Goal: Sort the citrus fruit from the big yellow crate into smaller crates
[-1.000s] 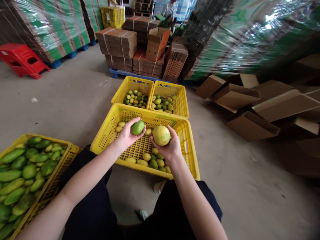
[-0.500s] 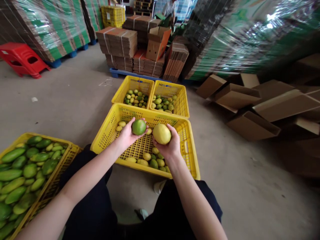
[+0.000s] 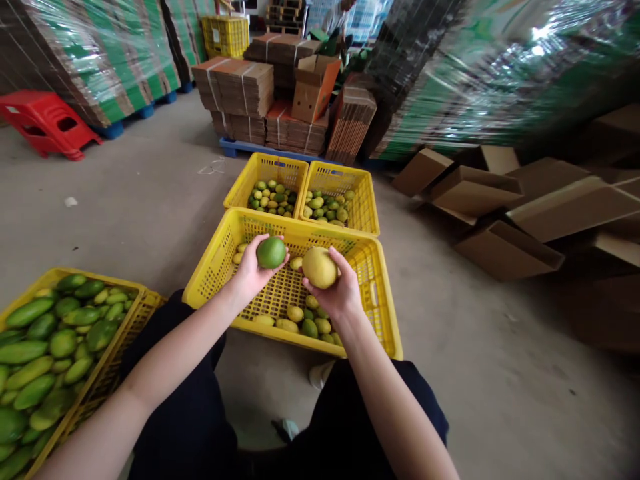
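Observation:
A round green fruit [image 3: 271,253] rests in my left hand [image 3: 251,269], the fingers curled around its far side. My right hand [image 3: 344,290] grips a larger yellow fruit [image 3: 319,267] from the right and below. Both fruits are held above a large yellow crate [image 3: 385,293], a small gap between them. On the crate's bottom, several yellow and green fruits [image 3: 309,327] lie near the front right, and a few yellow ones sit at its left side.
Two yellow crates with fruit [image 3: 265,160] [image 3: 367,200] adjoin the large one's far side. At left stands a full crate of green fruit [image 3: 63,343]. A red stool [image 3: 50,123], open cardboard boxes [image 3: 507,250], stacked cardboard [image 3: 235,87] and a person [image 3: 336,20] are farther off.
Both hands have shifted slightly left with their fruits. The green fruit looks turned a little, and the yellow one also shows a different side.

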Action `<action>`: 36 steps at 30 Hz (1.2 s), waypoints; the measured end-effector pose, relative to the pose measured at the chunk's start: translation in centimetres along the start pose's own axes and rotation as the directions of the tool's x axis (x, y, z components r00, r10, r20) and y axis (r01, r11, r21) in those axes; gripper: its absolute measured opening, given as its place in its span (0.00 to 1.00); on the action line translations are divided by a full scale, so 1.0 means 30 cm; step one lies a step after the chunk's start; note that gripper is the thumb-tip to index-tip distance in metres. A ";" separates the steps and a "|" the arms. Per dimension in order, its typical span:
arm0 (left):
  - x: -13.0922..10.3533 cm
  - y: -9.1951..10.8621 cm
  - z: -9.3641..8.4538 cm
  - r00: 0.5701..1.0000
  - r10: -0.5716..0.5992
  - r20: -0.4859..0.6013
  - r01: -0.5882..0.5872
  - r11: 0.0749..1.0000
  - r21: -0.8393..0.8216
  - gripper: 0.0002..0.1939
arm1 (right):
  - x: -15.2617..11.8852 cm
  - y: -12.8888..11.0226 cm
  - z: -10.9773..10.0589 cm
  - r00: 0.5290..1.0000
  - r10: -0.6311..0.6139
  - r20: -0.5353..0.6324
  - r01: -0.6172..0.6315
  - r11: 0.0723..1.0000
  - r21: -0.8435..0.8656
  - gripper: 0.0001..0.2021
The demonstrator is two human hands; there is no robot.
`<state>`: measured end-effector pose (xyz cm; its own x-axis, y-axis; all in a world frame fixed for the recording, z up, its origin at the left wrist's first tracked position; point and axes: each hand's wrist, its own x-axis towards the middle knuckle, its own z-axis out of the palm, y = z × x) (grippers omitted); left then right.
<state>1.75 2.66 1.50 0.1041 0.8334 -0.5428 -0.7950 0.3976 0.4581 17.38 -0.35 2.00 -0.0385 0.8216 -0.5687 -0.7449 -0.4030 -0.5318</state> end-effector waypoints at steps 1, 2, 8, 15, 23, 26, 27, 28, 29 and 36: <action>0.004 -0.001 -0.002 1.000 -0.013 -0.010 0.013 1.000 -0.008 0.10 | -0.003 -0.001 0.001 1.000 -0.007 0.012 0.007 1.000 -0.010 0.07; 0.007 -0.003 -0.005 0.999 -0.028 -0.016 0.028 1.000 -0.014 0.11 | -0.005 -0.001 0.003 1.000 0.001 0.026 -0.001 1.000 -0.017 0.07; -0.003 -0.009 -0.002 0.990 -0.132 0.042 0.133 0.991 -0.023 0.14 | 0.018 0.012 0.004 0.996 0.023 -0.088 -0.018 0.998 0.056 0.08; -0.005 0.001 0.007 0.997 -0.062 -0.037 0.060 0.997 -0.054 0.14 | 0.019 0.016 0.019 0.992 0.085 -0.092 -0.079 0.995 0.061 0.11; 0.006 -0.010 -0.001 0.991 -0.098 -0.089 0.091 0.993 -0.076 0.20 | -0.004 0.006 0.021 1.000 0.006 0.016 -0.006 1.000 0.009 0.04; -0.002 -0.003 0.005 0.993 -0.074 -0.090 0.067 0.994 -0.082 0.17 | 0.006 0.007 0.018 0.999 0.004 -0.042 -0.004 1.000 -0.001 0.03; -0.005 0.001 0.007 0.994 -0.078 -0.076 0.073 0.995 -0.063 0.17 | 0.009 0.007 0.017 0.998 0.013 -0.062 -0.014 1.000 -0.011 0.03; -0.008 0.005 0.007 0.994 -0.088 -0.063 0.086 0.996 -0.036 0.16 | 0.011 0.007 0.015 0.997 0.025 -0.076 -0.026 0.999 -0.019 0.03; -0.010 0.007 0.006 0.993 -0.104 -0.053 0.104 0.995 -0.003 0.16 | 0.014 0.007 0.012 0.996 0.042 -0.083 -0.044 0.999 -0.025 0.03; -0.010 0.005 -0.006 0.988 -0.152 0.015 0.151 0.988 0.033 0.14 | 0.031 0.000 -0.017 0.997 0.069 0.018 -0.068 0.997 -0.036 0.12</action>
<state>1.48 2.39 1.61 0.2320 0.7690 -0.5957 -0.7498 0.5315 0.3941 17.70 0.21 1.14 -0.1020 0.7992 -0.5924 -0.7162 -0.4723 -0.5139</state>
